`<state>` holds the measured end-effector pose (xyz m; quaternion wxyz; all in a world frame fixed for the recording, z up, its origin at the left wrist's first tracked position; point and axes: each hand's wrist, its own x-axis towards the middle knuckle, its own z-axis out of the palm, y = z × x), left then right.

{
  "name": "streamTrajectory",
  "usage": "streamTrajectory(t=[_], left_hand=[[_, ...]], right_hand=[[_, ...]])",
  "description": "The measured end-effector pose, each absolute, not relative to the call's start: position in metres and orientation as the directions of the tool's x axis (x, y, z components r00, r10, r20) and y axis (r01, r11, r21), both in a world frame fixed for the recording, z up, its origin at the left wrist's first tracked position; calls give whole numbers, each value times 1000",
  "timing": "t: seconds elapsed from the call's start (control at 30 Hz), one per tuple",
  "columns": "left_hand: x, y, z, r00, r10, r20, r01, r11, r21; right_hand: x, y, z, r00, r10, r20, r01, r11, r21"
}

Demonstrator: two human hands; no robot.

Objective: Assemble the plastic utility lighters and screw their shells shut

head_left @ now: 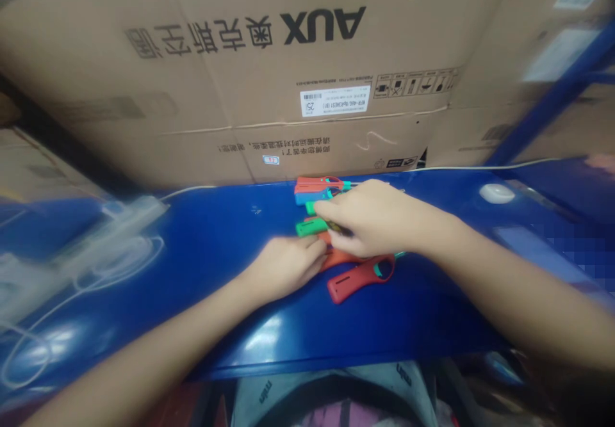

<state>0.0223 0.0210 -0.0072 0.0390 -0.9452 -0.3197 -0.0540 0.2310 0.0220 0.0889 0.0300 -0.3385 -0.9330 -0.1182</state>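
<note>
Several utility lighters lie in a row on the blue table (216,222). At the near end is a red lighter (353,280) with a looped trigger guard. My left hand (288,264) is closed, its fingertips on an orange lighter (339,259). Over the row, my right hand (375,219) is curled around a small dark object with yellow on it (339,228), mostly hidden by the fingers. A green lighter (311,226) shows between both hands, and another green end (311,208) peeks out by the right fingertips. Beyond them lie a blue lighter (310,196) and a red-orange lighter (314,184).
Large cardboard boxes (230,94) stand along the back edge. On the left, a white power strip (120,222) lies with a loose white cable (103,267). A white oval object (497,193) sits at right. Blue posts (552,88) rise at the right.
</note>
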Motion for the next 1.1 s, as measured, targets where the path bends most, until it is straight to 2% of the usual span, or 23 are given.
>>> streamTrajectory(t=[0.27, 0.53, 0.93, 1.1], left_hand=[[25, 27, -16, 783, 610, 121, 619, -783, -53], [23, 24, -8, 818, 565, 103, 569, -823, -4], [23, 26, -8, 803, 583, 125, 591, -806, -35], [20, 26, -9, 835, 538, 113, 547, -834, -72]], right_hand=[[230, 21, 89, -771, 626, 118, 636, 745, 202], [230, 21, 89, -767, 629, 129, 641, 737, 214], [231, 24, 83, -775, 614, 151, 632, 748, 203], [230, 26, 81, -779, 607, 159, 627, 749, 214]])
